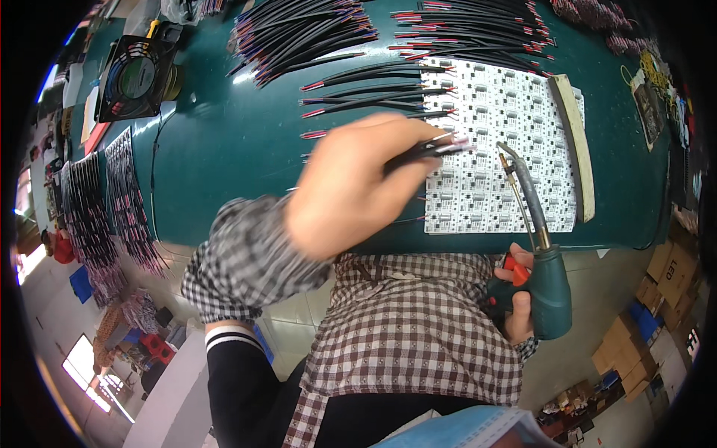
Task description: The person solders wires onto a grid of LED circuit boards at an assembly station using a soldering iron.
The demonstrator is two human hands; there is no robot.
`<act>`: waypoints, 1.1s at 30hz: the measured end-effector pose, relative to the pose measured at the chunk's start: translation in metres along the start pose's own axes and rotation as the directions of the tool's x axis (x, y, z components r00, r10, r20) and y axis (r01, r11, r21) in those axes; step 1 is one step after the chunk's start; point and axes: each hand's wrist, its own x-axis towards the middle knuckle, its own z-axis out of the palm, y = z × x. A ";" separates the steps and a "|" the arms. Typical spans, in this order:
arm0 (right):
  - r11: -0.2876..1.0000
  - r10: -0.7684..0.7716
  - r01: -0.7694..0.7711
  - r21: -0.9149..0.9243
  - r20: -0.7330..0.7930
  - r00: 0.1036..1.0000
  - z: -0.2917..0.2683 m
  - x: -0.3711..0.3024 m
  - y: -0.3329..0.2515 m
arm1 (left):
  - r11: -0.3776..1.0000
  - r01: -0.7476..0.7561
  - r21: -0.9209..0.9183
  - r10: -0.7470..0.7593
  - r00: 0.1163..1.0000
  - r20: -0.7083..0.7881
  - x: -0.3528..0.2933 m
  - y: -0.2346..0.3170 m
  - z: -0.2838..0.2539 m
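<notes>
My left hand (351, 183) is closed round a short black cable (418, 154), its bare wire ends pointing right over a white circuit board panel (478, 205). The hand is slightly blurred. In my right hand (520, 319) is a green soldering gun (553, 295) with a red trigger. Its bent metal tip and thin feed tube reach up over the panel, a little right of the cable's ends. Several black cables (366, 93) lie side by side along the panel's left edge, their ends on the boards; my left hand hides some of them.
A pale bar with a dark edge (571, 149) lies along the panel's right side. Two heaps of black cables, one at left (306, 33) and one at right (470, 30), fill the far table. A black fan (137, 77) stands at left; cable bundles (89, 213) hang over the left edge.
</notes>
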 end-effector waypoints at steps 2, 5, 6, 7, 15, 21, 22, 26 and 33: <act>0.993 -0.121 0.121 -0.005 -0.010 0.993 0.002 0.007 0.008 | 0.959 0.236 -0.157 -0.238 0.971 0.009 0.003 -0.025 0.024; 0.997 -0.040 0.041 -0.059 0.018 0.999 0.001 0.006 0.005 | 0.968 0.253 0.008 -0.252 0.967 -0.032 0.007 -0.034 0.033; 0.998 -0.038 0.039 -0.059 0.013 0.999 -0.001 0.006 0.006 | 0.959 0.283 0.036 -0.281 0.958 -0.052 0.008 -0.032 0.034; 0.996 -0.052 0.054 -0.072 0.022 0.998 -0.002 0.005 0.008 | 0.948 0.313 0.062 -0.309 0.948 -0.074 0.008 -0.030 0.036; 0.991 -0.074 0.086 -0.102 0.124 0.990 -0.010 0.004 0.014 | 0.964 0.261 0.056 -0.257 0.964 -0.069 0.008 -0.032 0.034; 0.998 -0.032 0.036 -0.058 0.068 0.997 -0.006 0.004 0.008 | 0.876 0.388 -0.287 -0.371 0.922 0.113 0.007 -0.019 0.021; 0.997 -0.042 0.048 -0.063 0.084 0.996 -0.007 0.005 0.008 | 0.875 0.428 -0.225 -0.397 0.902 0.171 0.011 -0.017 0.018; 0.997 -0.015 0.022 -0.075 0.093 0.996 -0.007 -0.001 0.007 | 0.940 0.331 -0.079 -0.325 0.942 0.081 0.014 -0.032 0.029; 0.985 -0.128 0.142 -0.096 0.139 0.982 -0.011 -0.003 0.017 | 0.943 0.332 -0.038 -0.331 0.943 0.022 0.016 -0.031 0.032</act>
